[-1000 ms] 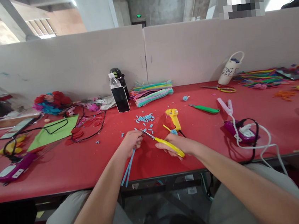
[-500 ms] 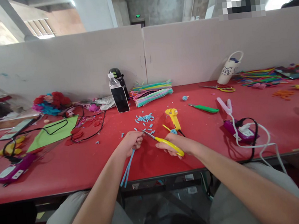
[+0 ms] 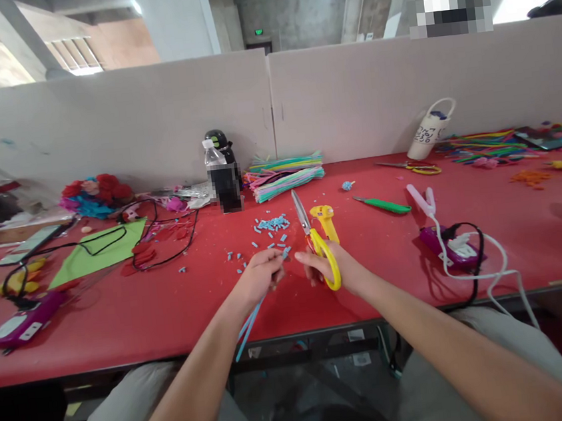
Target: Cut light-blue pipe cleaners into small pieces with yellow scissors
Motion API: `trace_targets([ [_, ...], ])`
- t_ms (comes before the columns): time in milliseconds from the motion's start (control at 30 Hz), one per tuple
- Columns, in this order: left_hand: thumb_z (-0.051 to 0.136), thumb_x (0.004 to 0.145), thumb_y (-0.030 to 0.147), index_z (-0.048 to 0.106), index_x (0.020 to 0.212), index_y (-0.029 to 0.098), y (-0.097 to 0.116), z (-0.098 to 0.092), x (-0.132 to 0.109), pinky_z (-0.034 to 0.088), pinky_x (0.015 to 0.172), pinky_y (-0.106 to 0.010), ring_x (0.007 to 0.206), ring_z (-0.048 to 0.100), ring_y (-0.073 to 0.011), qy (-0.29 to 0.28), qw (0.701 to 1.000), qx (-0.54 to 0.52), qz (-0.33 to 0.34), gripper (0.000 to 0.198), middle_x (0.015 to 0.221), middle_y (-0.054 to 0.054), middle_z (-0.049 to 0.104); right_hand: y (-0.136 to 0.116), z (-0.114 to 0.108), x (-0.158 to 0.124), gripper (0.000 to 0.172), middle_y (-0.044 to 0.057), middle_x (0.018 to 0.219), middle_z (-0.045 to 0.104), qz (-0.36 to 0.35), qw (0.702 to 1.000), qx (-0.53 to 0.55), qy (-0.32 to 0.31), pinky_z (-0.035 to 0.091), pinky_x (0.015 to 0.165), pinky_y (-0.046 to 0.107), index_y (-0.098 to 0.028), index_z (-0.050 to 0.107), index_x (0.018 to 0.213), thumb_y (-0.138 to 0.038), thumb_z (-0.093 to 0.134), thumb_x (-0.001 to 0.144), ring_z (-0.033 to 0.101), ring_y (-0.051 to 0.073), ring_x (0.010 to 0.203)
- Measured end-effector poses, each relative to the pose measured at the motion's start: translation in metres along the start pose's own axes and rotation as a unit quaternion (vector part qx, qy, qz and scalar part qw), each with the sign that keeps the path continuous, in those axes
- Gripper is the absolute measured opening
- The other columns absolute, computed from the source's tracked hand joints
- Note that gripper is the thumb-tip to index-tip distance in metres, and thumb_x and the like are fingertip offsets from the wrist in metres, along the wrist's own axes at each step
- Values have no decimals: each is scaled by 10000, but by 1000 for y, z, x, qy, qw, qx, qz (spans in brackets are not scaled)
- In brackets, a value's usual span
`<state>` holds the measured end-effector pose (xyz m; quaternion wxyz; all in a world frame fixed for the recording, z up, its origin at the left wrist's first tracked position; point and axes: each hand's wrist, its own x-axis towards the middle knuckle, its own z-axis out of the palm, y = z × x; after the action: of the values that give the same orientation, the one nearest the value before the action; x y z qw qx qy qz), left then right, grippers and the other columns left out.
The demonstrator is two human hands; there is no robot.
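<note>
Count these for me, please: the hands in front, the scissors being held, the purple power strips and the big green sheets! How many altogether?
Hands: 2, left hand and right hand
Yellow-handled scissors being held: 1
Purple power strips: 2, far left and right
Green sheet: 1
Total: 6

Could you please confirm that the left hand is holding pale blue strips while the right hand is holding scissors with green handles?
Not quite: the head view shows that the scissors in the right hand have yellow handles, not green. The left hand is indeed holding pale blue strips.
</note>
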<state>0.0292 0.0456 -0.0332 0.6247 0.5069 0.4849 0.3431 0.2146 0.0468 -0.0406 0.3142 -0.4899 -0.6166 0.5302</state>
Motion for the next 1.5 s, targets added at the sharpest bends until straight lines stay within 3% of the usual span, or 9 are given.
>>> trace_targets([
  [133, 525, 825, 256, 462, 1058, 191, 1, 10, -8, 228, 440, -188, 414, 313, -77, -25, 1000, 10, 7, 250, 480, 91, 438, -2, 5, 3, 373, -30, 509, 562, -30, 999, 25, 24, 438, 474, 244, -236, 426, 671, -527, 629, 787, 548, 129, 456],
  [300, 504, 797, 208, 424, 1096, 189, 0, 18, -10, 271, 463, -197, 449, 372, -91, -40, 998, 35, 21, 311, 515, 84, 472, 1, 10, 3, 264, -60, 509, 528, -50, 997, 44, 40, 457, 504, 264, -241, 414, 726, -403, 620, 763, 525, 128, 456],
  [467, 538, 813, 276, 487, 879, 182, -7, 19, -11, 278, 467, -205, 453, 373, -84, -36, 997, 59, 25, 125, 505, 67, 461, -1, 7, 1, 192, -58, 500, 530, -70, 996, 39, 39, 453, 516, 264, -234, 428, 708, -293, 609, 732, 525, 127, 464],
  [567, 541, 843, 359, 486, 744, 182, -9, 19, -13, 261, 454, -209, 446, 350, -76, -48, 997, 64, 23, 210, 503, 56, 445, -3, 4, 0, 179, -56, 512, 536, -84, 995, 32, 32, 443, 517, 258, -229, 439, 707, -282, 609, 731, 528, 126, 475],
  [800, 549, 845, 398, 515, 694, 179, -11, 20, -15, 243, 443, -216, 436, 319, -78, -57, 996, 64, 24, 268, 501, 53, 423, -5, 4, -1, 206, -62, 540, 514, -91, 995, 14, 38, 437, 535, 265, -230, 426, 710, -298, 620, 729, 526, 125, 496],
  [1067, 569, 825, 380, 534, 728, 165, -5, -2, -9, 214, 437, -201, 426, 297, -62, 24, 997, 60, 46, 238, 522, 63, 407, -4, 2, -4, 271, -80, 504, 488, -64, 997, -4, 51, 423, 486, 247, -244, 388, 748, -353, 636, 760, 533, 129, 454],
  [1300, 576, 827, 396, 535, 734, 159, 2, -12, -8, 244, 449, -199, 426, 320, -60, 71, 994, 55, 65, 257, 534, 58, 420, 13, 2, -5, 326, -80, 531, 521, -31, 999, -38, 5, 436, 477, 243, -243, 416, 810, -432, 678, 773, 549, 130, 446],
  [1500, 571, 841, 349, 564, 766, 161, 1, -27, -4, 313, 489, -197, 493, 420, -83, 130, 982, 81, 109, 203, 583, 23, 516, 16, -7, -25, 400, -41, 611, 547, -8, 995, -86, -56, 418, 484, 249, -223, 477, 782, -558, 696, 770, 588, 148, 521],
])
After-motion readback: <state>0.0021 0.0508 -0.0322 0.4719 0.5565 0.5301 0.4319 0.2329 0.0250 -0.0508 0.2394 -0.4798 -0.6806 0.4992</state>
